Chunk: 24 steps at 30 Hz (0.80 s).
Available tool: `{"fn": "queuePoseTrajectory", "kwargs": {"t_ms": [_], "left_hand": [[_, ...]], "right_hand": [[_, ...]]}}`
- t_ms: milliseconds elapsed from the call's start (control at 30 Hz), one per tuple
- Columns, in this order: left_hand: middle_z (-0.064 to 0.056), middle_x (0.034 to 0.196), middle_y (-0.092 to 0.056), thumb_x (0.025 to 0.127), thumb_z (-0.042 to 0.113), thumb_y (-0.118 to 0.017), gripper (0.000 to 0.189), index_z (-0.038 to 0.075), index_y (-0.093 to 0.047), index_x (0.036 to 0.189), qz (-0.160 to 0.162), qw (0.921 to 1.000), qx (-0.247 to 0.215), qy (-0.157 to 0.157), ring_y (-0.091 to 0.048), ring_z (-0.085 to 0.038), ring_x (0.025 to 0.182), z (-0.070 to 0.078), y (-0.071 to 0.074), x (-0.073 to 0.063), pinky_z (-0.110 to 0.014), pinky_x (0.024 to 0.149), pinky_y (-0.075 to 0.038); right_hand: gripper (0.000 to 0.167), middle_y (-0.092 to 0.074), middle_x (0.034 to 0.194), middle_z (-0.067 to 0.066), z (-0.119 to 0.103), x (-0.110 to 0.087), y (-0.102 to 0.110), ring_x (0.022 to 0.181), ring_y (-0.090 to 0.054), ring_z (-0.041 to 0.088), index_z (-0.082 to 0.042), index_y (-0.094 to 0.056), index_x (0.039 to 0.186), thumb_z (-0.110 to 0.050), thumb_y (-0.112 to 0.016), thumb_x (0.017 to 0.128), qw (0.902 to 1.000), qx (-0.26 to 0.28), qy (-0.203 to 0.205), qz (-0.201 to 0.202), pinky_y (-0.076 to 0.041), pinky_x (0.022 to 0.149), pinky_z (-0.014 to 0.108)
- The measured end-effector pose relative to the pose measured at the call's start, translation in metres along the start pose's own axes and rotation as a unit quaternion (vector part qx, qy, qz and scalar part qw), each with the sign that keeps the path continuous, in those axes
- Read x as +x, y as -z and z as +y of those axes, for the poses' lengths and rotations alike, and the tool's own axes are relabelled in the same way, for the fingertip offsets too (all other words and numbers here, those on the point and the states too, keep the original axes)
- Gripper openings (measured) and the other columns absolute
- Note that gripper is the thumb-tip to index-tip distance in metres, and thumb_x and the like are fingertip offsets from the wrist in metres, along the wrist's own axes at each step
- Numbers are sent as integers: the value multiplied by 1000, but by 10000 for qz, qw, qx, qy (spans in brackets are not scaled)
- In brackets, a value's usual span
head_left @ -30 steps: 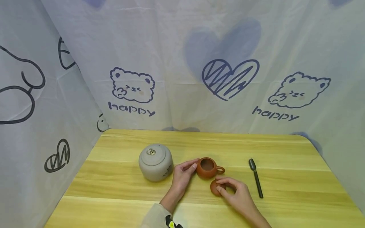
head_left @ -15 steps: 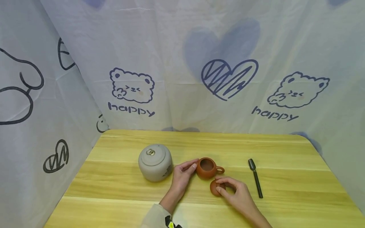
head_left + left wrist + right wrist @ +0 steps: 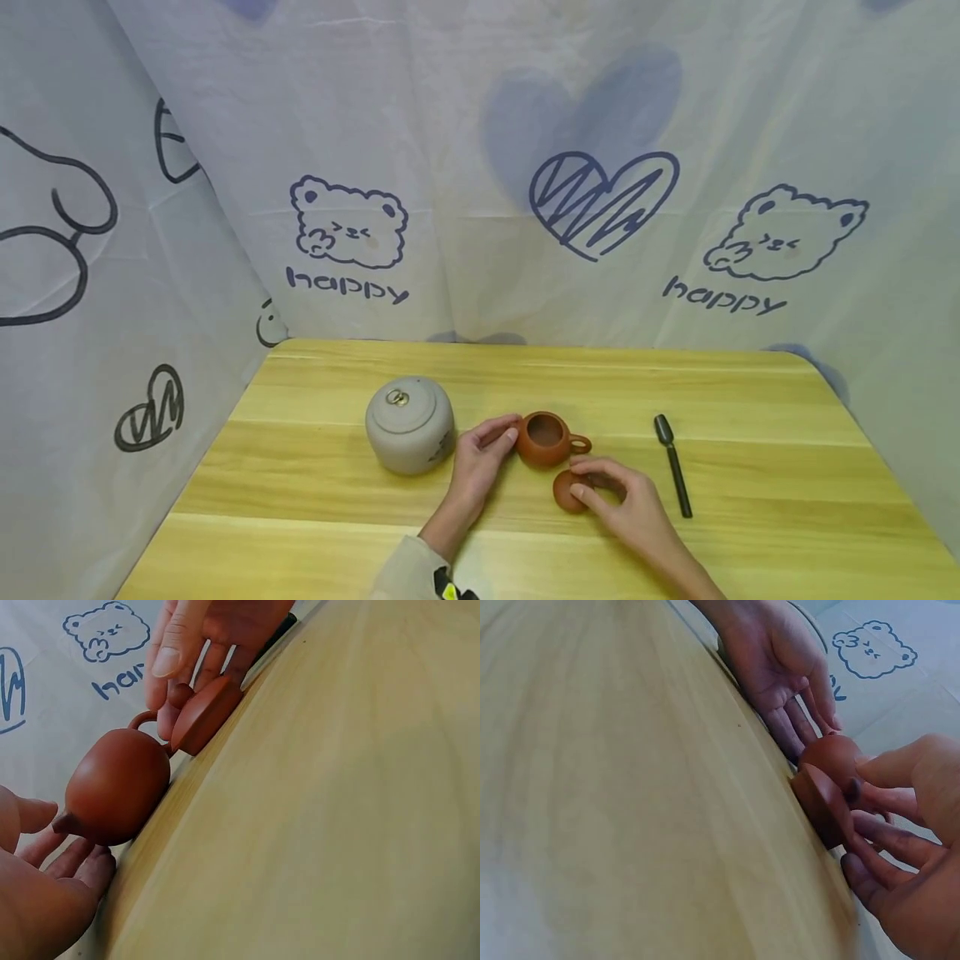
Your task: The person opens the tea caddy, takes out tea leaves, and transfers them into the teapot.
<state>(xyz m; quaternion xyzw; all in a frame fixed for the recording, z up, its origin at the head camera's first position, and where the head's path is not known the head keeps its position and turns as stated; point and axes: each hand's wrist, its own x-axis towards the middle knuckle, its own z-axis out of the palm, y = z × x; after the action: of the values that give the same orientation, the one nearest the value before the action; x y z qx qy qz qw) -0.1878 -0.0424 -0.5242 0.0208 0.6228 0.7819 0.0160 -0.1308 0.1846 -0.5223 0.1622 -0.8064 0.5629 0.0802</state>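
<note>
A small reddish-brown clay teapot stands open-topped on the wooden table, its loop handle to the right. My left hand is at its left side, thumb and fingers around the short spout. In front of the pot lies its round lid, low at the tabletop with the knob upward. My right hand holds the lid, thumb and forefinger about the knob and other fingers by the rim. The right wrist view shows these fingers curled along the lid's edge.
Left of the teapot stands a grey lidded jar with a small metal ring on top. A dark tea scoop lies to the right. A printed cloth hangs behind the wooden table.
My right hand has shifted very slightly, its forefinger a little farther from the thumb over the lid. The left hand and teapot stay in place.
</note>
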Motion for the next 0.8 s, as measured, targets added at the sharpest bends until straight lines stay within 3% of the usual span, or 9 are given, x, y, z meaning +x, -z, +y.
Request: {"fn": "queuePoseTrajectory", "kwargs": {"t_ms": [100,267,400,633,800], "left_hand": [[-23,129,-67,100,3,-66,31,-8,-66,128,-49,10000,63,-52,-63,-32,123,4,-1,-1,-24,98,-54],[-26,131,-64,100,5,-66,33,-9,-64,130,-184,9969,657,-399,-62,-37,123,14,-1,-4,-27,101,-52],[-30,132,-62,100,6,-65,35,-10,-62,131,-328,9928,943,-663,-60,-41,124,23,0,-6,-37,107,-50],[-22,138,-62,101,7,-66,33,-5,-65,132,-481,9888,1195,-749,-54,-37,133,33,-1,-10,-48,114,-42],[-18,140,-62,100,8,-67,31,0,-67,130,-502,9813,1551,-1024,-52,-33,136,45,0,-15,-52,115,-40]], "right_hand": [[22,-74,121,8,-4,1,3,107,-71,18,-7,-76,111,-13,-80,90,9999,-85,-66,43,-60,90,36],[23,-74,119,6,-14,3,7,110,-69,15,-6,-76,112,-12,-80,90,9995,-255,-13,175,-59,91,39],[22,-74,118,9,-19,5,9,113,-67,15,-3,-75,110,-7,-80,90,9990,-335,167,255,-60,89,41],[22,-74,118,9,-25,6,13,116,-65,13,-3,-75,111,-5,-80,89,9985,-427,191,290,-60,89,41],[25,-73,119,9,-30,6,14,115,-65,11,-5,-74,112,-1,-79,88,9981,-365,370,335,-60,90,41]]}}
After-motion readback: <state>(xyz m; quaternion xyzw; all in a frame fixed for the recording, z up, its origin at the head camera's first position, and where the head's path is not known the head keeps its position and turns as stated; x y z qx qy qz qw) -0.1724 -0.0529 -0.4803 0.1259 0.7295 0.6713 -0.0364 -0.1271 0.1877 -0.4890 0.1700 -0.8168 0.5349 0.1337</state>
